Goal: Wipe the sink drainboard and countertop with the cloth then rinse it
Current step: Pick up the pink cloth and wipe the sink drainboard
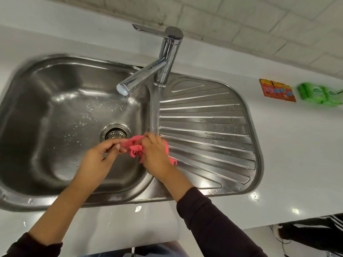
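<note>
Two hands meet just below the middle of the frame, over the right edge of the sink basin (pixel 55 108), holding a crumpled pink cloth (pixel 134 146) between them. On the left hand (pixel 101 154), thumb and fingertips are pinched together on the cloth's left end; the right hand (pixel 156 154) is curled over the cloth's right part, fingers closed around it, with a pink strip hanging out lower right of the wrist over the near ridges of the drainboard (pixel 213 130). Directly above the cloth lies the drain strainer (pixel 116 135), partly hidden by the cloth's upper edge. Higher up, the chrome faucet (pixel 148 71) angles its spout toward the basin's upper right; water droplets speckle the basin floor below it. On the white countertop (pixel 297 154) at the upper right sit a red-orange packet (pixel 277 90) and, just beside it, a green packet (pixel 319 93), both well apart from the hands. Dark sleeves cover the right forearm and the left elbow.
</note>
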